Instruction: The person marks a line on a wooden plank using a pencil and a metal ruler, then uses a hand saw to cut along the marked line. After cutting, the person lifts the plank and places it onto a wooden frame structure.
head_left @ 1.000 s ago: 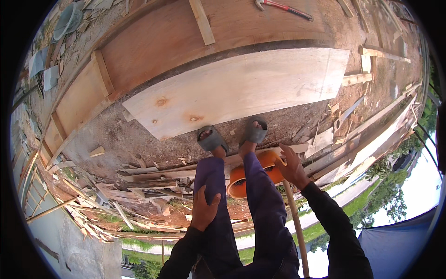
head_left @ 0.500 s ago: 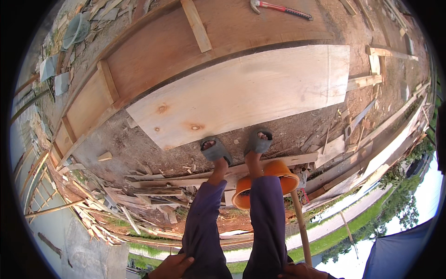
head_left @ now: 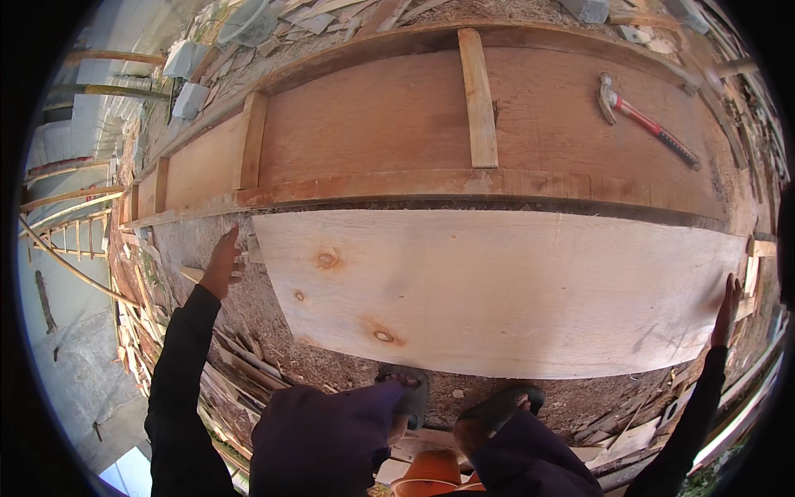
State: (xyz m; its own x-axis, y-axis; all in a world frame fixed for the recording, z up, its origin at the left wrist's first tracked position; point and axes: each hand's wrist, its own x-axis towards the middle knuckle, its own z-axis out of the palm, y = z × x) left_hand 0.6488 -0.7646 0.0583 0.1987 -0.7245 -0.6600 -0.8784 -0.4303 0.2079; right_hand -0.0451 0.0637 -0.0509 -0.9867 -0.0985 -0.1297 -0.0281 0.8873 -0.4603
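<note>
A pale plywood sheet (head_left: 497,290) with several brown knots lies on the ground in front of my feet. My left hand (head_left: 222,263) is off its left edge, fingers apart and holding nothing. At the sheet's right end is my right hand (head_left: 726,313), fingers stretched out; whether it touches the edge I cannot tell. Just beyond the sheet lies a long panel of reddish plywood (head_left: 356,116) with timber battens nailed or laid across it. A claw hammer (head_left: 652,127) with a red and black handle rests on that panel's right part.
Orange buckets or bowls (head_left: 426,474) sit behind my feet. Scrap wood (head_left: 240,364) litters the ground on the left and near side. Grey blocks (head_left: 190,99) and a translucent basin (head_left: 247,23) are at the far left. Poles (head_left: 74,203) stick out at the left.
I have bent down toward the sheet. Both hands have gone from my thighs out to the sheet's two ends. The sheet and hammer appear nearer in view.
</note>
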